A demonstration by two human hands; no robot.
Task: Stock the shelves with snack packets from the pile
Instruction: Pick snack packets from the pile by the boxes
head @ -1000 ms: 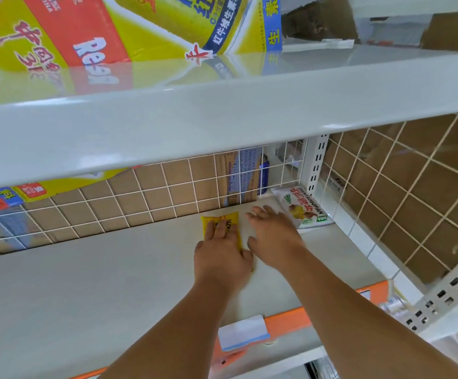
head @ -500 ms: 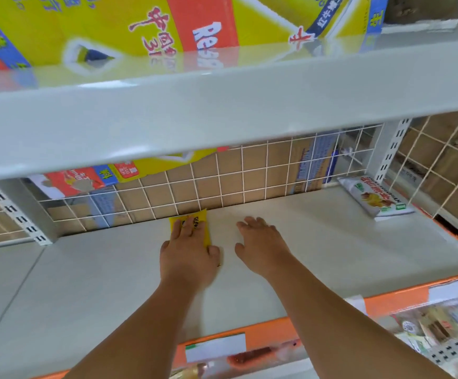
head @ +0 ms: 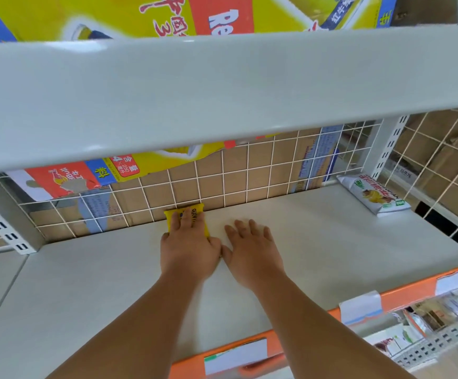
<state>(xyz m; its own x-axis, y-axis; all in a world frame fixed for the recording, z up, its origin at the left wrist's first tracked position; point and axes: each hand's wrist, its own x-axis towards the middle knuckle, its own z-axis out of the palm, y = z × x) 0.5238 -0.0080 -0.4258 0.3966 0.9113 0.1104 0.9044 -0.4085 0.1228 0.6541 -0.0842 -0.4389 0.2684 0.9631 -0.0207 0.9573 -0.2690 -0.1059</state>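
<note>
Here our left hand (head: 188, 250) presses flat, fingers straight, on the yellow snack packet (head: 171, 216) against the shelf's (head: 331, 236) back wire grid (head: 222, 173), our right hand (head: 252, 250) spread empty just beside it.

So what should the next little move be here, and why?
Probably lift the left hand off the yellow packet and go for another. The packet lies flat on the shelf, its far edge at the wire grid, with that hand resting on top. The right hand lies flat beside it, holding nothing.
</note>
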